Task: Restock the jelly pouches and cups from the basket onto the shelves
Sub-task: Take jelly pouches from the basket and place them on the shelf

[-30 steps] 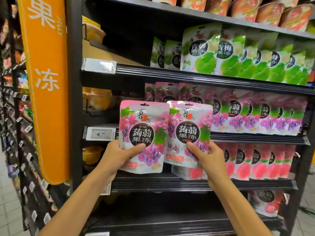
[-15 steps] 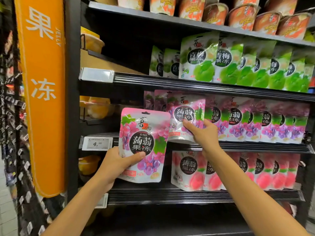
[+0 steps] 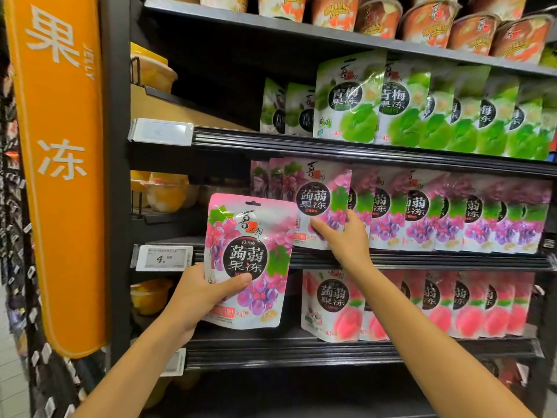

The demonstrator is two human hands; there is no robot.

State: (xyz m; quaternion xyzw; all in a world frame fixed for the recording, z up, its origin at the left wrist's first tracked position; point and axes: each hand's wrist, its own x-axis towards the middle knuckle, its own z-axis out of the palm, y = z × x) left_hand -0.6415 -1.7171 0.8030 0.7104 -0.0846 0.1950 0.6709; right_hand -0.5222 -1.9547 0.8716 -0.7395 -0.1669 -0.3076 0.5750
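My left hand point(image 3: 199, 292) grips a pink grape jelly pouch point(image 3: 250, 257) by its lower left, holding it upright in front of the shelves. My right hand point(image 3: 343, 236) pinches the lower part of a second grape jelly pouch point(image 3: 316, 200), which stands at the front left of the grape row on the middle shelf point(image 3: 422, 259). Behind and to the right runs a row of matching grape pouches point(image 3: 452, 215). The basket is out of view.
Green plum pouches point(image 3: 401, 107) fill the shelf above, peach pouches point(image 3: 422, 303) the shelf below, orange jelly cups point(image 3: 422, 19) the top shelf. Yellow fruit cups point(image 3: 168, 194) sit at the left. An orange jelly sign point(image 3: 60, 164) hangs on the left post, with a price tag point(image 3: 164, 257).
My right hand has carried its pouch up from beside the left one and set it at the front of the grape row. My left hand stays low with its pouch.
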